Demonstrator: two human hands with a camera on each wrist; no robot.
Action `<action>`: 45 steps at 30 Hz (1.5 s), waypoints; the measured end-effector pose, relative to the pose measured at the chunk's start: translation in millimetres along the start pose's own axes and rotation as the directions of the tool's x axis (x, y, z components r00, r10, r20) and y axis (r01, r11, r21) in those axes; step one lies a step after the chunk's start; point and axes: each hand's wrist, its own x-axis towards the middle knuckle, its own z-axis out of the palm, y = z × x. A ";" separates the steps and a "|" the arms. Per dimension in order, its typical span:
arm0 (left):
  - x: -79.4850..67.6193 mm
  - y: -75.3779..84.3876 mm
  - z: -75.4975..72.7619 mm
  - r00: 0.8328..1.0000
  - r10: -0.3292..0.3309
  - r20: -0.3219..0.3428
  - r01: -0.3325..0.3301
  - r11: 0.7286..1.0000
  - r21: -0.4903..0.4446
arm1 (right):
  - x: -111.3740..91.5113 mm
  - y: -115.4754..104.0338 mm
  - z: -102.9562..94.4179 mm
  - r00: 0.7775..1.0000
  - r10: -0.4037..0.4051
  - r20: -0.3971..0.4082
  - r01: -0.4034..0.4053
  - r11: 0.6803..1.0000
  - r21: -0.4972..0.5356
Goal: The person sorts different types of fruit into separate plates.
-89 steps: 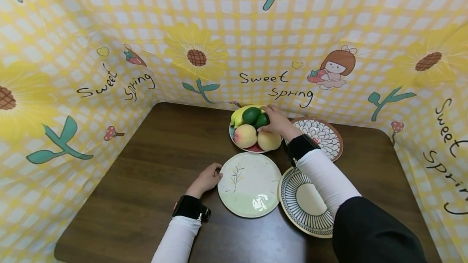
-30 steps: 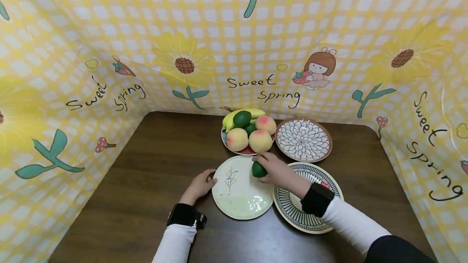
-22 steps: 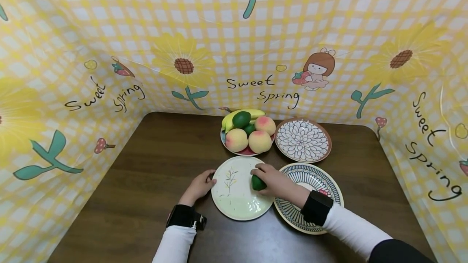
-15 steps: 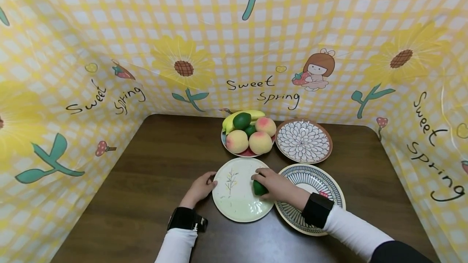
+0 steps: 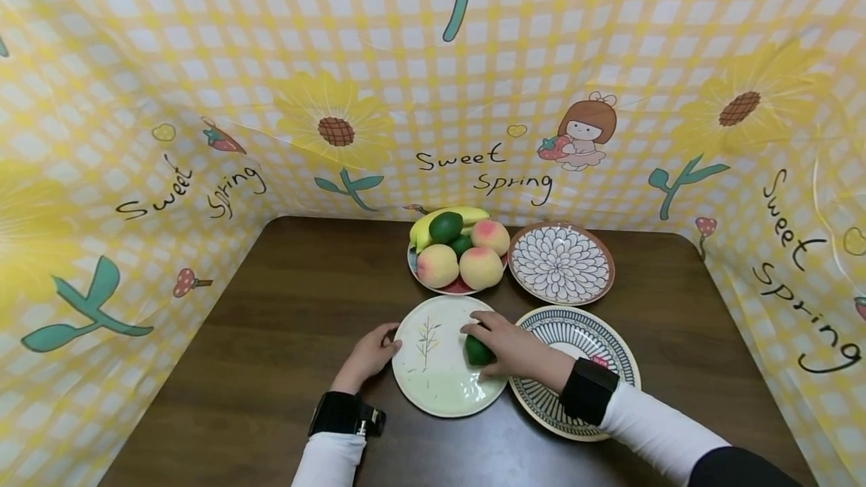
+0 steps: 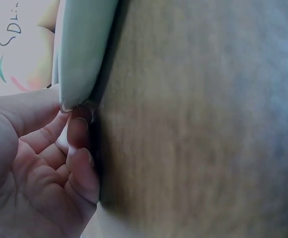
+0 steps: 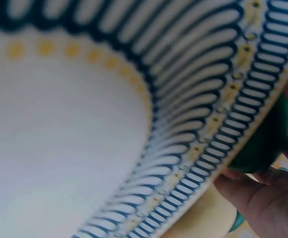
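In the head view, my left hand (image 5: 370, 355) holds the left rim of a round pale plate (image 5: 440, 389) with a twig drawing. The left wrist view shows the thumb (image 6: 35, 109) on the rim of this plate (image 6: 82, 59), with curled fingers underneath. My right hand (image 5: 517, 352) grips a dark green oval fruit (image 5: 477, 352), avocado-like, over the right part of the plate. Its fingers bend over the far side and the thumb lies at the near side. In the right wrist view, the green fruit (image 7: 265, 148) sits between thumb and fingers, partly behind a patterned plate's rim.
Behind the pale plate, a fruit plate (image 5: 456, 288) bears bananas (image 5: 467, 213), several peaches (image 5: 436, 267) and more green fruits (image 5: 446, 228). A flower-patterned plate (image 5: 561, 261) stands at the back right. The striped-rim plate (image 5: 575, 322) lies under my right wrist. A checked cloth (image 5: 419, 43) surrounds the table (image 5: 271, 307).
My right hand has come from the fruit plate to the pale plate with a green fruit, then moved slightly nearer and lower. The left hand keeps its hold on the rim.
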 end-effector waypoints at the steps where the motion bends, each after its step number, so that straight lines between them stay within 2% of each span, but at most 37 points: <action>1: -0.3 -0.4 -0.5 1.000 0.002 -0.004 -0.002 1.000 -0.002 | 2.2 -0.9 -3.4 1.000 0.000 -0.003 0.000 1.000 0.006; 3: -0.9 -1.1 -1.8 1.000 0.007 -0.012 -0.007 1.000 -0.004 | 8.1 -2.8 -13.8 1.000 -0.004 -0.025 0.005 1.000 0.011; 6: -2.0 -1.5 -4.1 0.999 0.023 -0.026 -0.023 1.000 -0.007 | 22.0 -4.8 -38.1 0.998 0.036 -0.058 -0.035 0.999 0.031; 10: -2.6 -0.4 -7.2 0.999 0.020 -0.034 -0.020 1.000 -0.016 | 45.0 0.5 -73.5 0.984 0.048 -0.170 -0.049 0.999 -0.002; 13: -1.8 1.0 -9.2 0.999 0.005 -0.036 -0.006 1.000 -0.015 | 61.5 6.1 -97.4 0.964 0.025 -0.266 -0.039 0.998 -0.047; 16: -0.5 2.7 -10.2 0.999 -0.016 -0.042 0.015 1.000 -0.020 | 77.8 10.9 -116.4 0.946 0.058 -0.318 -0.075 0.996 -0.042; 19: 1.3 3.7 -8.3 0.998 -0.027 -0.063 0.026 0.999 -0.029 | 94.6 20.0 -124.5 0.933 0.155 -0.325 -0.160 0.987 0.009; 23: 2.3 3.9 0.4 0.999 -0.021 -0.049 0.018 0.998 -0.052 | 112.4 38.5 -117.5 0.913 0.258 -0.315 -0.255 0.966 0.052; 25: 2.0 4.1 5.4 1.000 -0.016 -0.026 0.015 0.998 -0.069 | 117.8 48.1 -109.4 0.909 0.274 -0.315 -0.274 0.961 0.044; 28: 0.8 4.0 10.5 1.000 -0.016 -0.011 0.016 0.997 -0.079 | 123.7 59.1 -95.8 0.911 0.290 -0.292 -0.293 0.955 0.033; 31: -2.0 2.9 12.0 1.000 -0.021 -0.023 0.019 0.997 -0.075 | 127.7 65.7 -83.3 0.923 0.309 -0.230 -0.310 0.950 0.035; 34: -5.0 0.7 11.6 0.999 -0.017 -0.028 0.015 0.998 -0.065 | 129.7 68.3 -73.9 0.931 0.327 -0.162 -0.324 0.945 0.041; 37: -6.3 -1.5 10.3 1.000 -0.004 -0.029 0.002 0.998 -0.068 | 129.8 68.3 -68.9 0.934 0.335 -0.127 -0.330 0.942 0.062; 45: -5.9 -0.8 5.6 0.999 -0.001 -0.042 -0.003 0.997 -0.073 | 132.2 63.7 -68.4 0.928 0.352 -0.123 -0.338 0.933 0.121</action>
